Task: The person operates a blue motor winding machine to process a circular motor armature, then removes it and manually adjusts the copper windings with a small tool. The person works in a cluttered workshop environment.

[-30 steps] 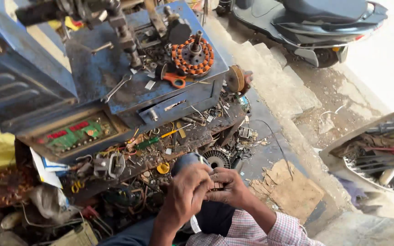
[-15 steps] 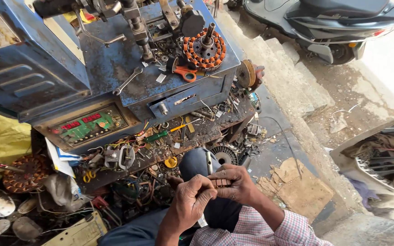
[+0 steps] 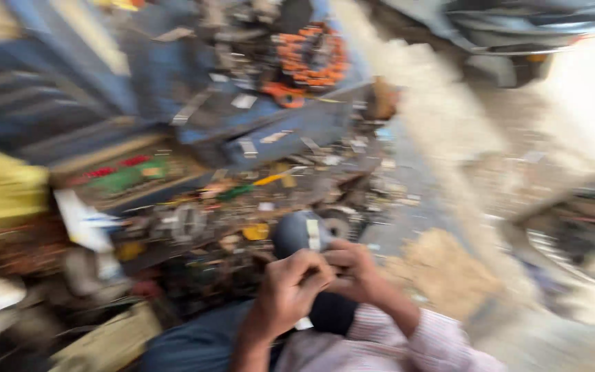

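The view is smeared by motion. My left hand (image 3: 286, 291) and my right hand (image 3: 354, 270) are pressed together above my knee (image 3: 297, 231), which is in dark blue trousers. Both hands close on a small pale part (image 3: 313, 235) whose kind I cannot make out; a pale end of it shows below the left hand. My right forearm wears a striped pinkish sleeve (image 3: 414, 337). The left forearm is bare.
A blue metal workbench (image 3: 256, 131) cluttered with tools stands ahead, with an orange toothed ring (image 3: 310, 52) on top and a green circuit board (image 3: 122, 178) lower left. Scrap parts lie around my knee. A flat brown piece (image 3: 435, 269) lies on the ground at right, and a scooter (image 3: 518, 34) stands at top right.
The camera has swung, blurring everything. My hands stay together on the small part, shifted slightly right in view. The bench and clutter look as before.
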